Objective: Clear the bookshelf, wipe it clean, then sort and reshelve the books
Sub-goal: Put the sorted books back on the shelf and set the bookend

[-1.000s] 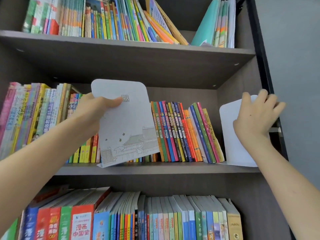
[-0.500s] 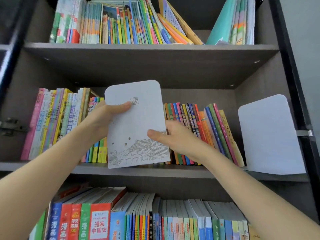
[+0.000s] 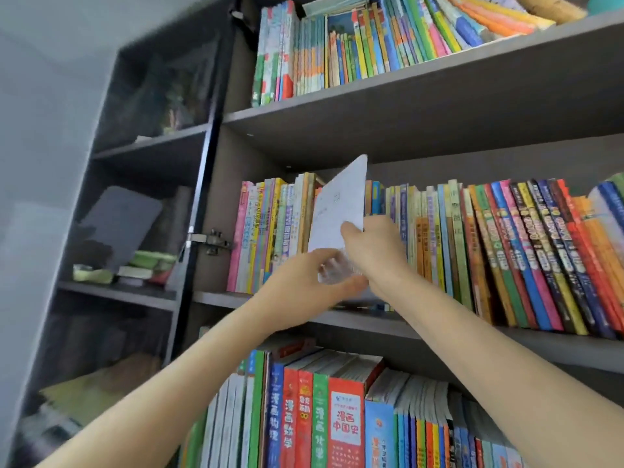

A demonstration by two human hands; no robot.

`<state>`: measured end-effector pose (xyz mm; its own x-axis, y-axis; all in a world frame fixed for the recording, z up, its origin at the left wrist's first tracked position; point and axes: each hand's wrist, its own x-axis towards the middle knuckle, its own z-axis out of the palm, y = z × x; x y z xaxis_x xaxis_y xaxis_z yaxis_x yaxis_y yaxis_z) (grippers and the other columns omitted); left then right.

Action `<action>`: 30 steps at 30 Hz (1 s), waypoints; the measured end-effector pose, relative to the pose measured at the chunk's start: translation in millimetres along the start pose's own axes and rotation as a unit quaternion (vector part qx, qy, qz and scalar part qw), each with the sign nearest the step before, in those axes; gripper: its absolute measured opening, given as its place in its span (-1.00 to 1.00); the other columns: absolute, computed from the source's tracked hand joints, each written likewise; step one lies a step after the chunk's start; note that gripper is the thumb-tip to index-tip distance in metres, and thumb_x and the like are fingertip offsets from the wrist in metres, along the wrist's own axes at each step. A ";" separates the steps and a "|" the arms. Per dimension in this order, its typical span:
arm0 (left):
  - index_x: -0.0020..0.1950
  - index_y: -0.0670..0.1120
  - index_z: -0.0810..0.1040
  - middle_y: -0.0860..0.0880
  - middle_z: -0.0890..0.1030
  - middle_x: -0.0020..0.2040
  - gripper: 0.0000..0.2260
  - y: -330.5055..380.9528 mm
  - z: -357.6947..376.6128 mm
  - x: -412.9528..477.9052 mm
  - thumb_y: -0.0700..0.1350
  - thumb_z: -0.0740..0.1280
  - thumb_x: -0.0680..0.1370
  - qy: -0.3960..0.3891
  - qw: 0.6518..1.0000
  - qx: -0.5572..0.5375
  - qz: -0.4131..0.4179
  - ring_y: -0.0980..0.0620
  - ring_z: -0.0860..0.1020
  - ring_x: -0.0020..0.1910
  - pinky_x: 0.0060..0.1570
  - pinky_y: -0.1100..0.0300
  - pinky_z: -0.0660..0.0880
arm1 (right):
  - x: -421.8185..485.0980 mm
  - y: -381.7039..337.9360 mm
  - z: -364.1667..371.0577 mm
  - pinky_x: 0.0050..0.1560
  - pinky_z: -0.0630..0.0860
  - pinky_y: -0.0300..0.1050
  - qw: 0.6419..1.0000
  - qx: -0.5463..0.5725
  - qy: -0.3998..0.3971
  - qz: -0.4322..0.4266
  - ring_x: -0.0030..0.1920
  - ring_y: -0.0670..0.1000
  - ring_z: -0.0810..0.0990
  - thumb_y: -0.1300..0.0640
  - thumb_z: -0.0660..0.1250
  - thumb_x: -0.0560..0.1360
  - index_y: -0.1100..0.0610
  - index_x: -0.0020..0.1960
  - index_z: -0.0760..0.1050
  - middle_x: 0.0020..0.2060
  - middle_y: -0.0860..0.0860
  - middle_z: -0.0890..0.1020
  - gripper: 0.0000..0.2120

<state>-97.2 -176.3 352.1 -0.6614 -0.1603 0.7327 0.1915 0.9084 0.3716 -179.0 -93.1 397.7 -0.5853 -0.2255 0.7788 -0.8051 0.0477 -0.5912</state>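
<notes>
lower shelf, near: red spine [image 3: 346,423] reading 漫画中国史 on a white label, w/ a small logo above it. to its left a green spine, an orange-red one & a blue one [image 3: 276,417], each starting 漫画; remaining chars too blurred to read. mid-shelf spines carrying print too, too small to make out.

white bookend [image 3: 341,204] is standing upright on the middle shelf [image 3: 506,336], turned nearly edge-on, tucked btwn the left batch of books [image 3: 270,231] & the right batch of books [image 3: 506,251]. it's a thin flat panel w/ rounded top corners, matte, faint grey line drawing on its face.

right hand [image 3: 374,248] is pinching the bookend's right edge, thumb lying on the face, other fingers hidden behind. left hand [image 3: 304,282] is reaching to the panel's lower part; fingers are smearing w/ motion blur, so can't tell if they're closing on it.

left batch is standing straight, pastel pink/yellow thin paperbacks; right batch is leaning left, glossy orange, blue, red spines. top-shelf books [image 3: 354,45] are leaning as well.

bookshelf boards are dark grey-brown, matte, wood-grain look. left side: dark glass door, metal hinge [image 3: 211,243], a dark rounded slab [image 3: 121,224] leaning behind the glass.
</notes>
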 end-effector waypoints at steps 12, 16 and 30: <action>0.09 -0.16 0.49 -0.09 0.63 -0.07 -0.82 -67.5 -25.3 -14.6 -0.18 0.11 0.64 0.208 0.967 0.041 -0.138 -0.05 0.59 -0.11 -0.14 0.07 0.54 | -13.8 -25.1 82.4 0.10 0.59 0.06 0.956 0.068 -0.283 0.045 0.02 0.07 0.63 -0.05 0.16 0.61 0.21 0.15 0.54 0.03 0.13 0.63 -0.64; -0.06 -0.15 0.41 -0.05 0.54 -0.26 -0.83 -92.8 -41.3 -22.9 -0.15 0.09 0.66 0.302 0.938 0.107 -0.132 -0.05 0.53 -0.29 -0.38 0.19 0.41 | 14.8 -16.6 83.3 -0.13 0.59 -0.02 0.985 -0.037 -0.104 -0.136 -0.31 0.12 0.62 0.06 0.16 0.63 0.32 -0.16 0.56 -0.30 0.20 0.63 -0.61; -0.28 -0.01 0.16 0.02 0.34 -0.48 -0.70 -130.0 -101.3 -26.4 -0.16 0.15 0.62 0.305 0.913 0.259 -0.075 0.07 0.32 -0.52 -0.53 0.29 0.17 | 117.1 11.6 208.2 0.38 0.27 -0.03 0.653 -0.514 -0.157 -0.533 0.28 0.09 0.40 0.28 0.17 0.53 0.18 0.36 0.43 0.28 0.07 0.47 -0.60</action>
<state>-31.2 -329.4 342.3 -0.0950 -0.3407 0.9354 -0.3414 0.8938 0.2909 -236.9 -321.6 438.5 0.2794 -0.8456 0.4549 -0.4717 0.2918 0.8321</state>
